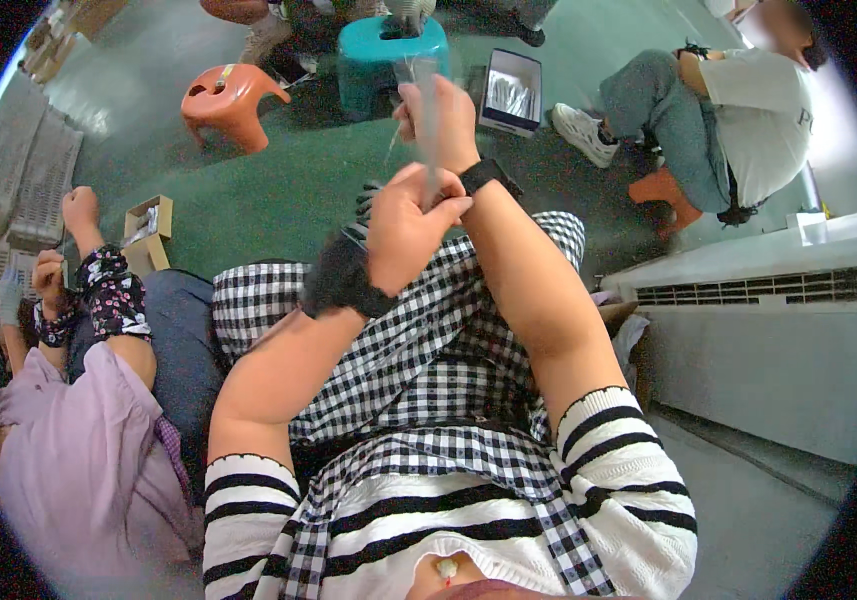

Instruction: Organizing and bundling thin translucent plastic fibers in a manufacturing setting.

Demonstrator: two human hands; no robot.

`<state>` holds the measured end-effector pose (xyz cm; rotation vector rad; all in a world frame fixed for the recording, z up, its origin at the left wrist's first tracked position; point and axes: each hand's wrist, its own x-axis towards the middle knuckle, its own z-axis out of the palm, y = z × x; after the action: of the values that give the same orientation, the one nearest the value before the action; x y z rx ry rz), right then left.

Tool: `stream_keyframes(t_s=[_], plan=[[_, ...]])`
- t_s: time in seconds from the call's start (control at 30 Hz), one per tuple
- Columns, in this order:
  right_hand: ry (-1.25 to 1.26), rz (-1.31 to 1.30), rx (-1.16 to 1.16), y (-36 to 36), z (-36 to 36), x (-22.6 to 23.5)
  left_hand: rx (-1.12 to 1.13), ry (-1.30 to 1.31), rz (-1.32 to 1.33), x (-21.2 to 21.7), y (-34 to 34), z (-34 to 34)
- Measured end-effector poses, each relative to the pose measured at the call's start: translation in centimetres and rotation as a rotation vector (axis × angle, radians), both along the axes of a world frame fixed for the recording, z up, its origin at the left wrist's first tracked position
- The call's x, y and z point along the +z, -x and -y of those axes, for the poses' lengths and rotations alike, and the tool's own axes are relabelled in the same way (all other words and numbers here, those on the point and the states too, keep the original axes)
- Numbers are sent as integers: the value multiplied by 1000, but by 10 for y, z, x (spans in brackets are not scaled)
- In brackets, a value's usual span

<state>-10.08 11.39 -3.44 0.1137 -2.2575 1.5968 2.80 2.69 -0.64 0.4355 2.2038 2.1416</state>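
Observation:
My left hand (411,228) is closed round the lower end of a thin, greyish, see-through strip (429,130), which stands nearly upright and is smeared by motion. Just beyond it, my right hand (451,118) has its fingers curled in behind the strip's upper part. A faint clear sliver (391,146) hangs below the right fingers; what they grip is too blurred to name. Dark bands circle both wrists. Some small dark shape (366,203) shows beside the left hand, partly hidden by it. Both hands are above my lap, over a black-and-white checked apron (388,375).
Beyond my knees stand a teal stool (393,50), an orange stool (228,105) and an open box (511,90) of silvery pieces. A small carton (148,232) lies left, beside a person in pink (98,440). Another person sits right, near a white vented unit (748,340).

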Motion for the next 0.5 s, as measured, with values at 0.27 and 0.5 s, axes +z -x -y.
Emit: stream_keyframes(t_s=[0.27, 0.5], plan=[[264, 331, 167, -28, 17, 22, 15, 389, -678, 18, 10, 15], [-38, 364, 235, -24, 32, 4, -143, 604, -759, 26, 26, 36]])
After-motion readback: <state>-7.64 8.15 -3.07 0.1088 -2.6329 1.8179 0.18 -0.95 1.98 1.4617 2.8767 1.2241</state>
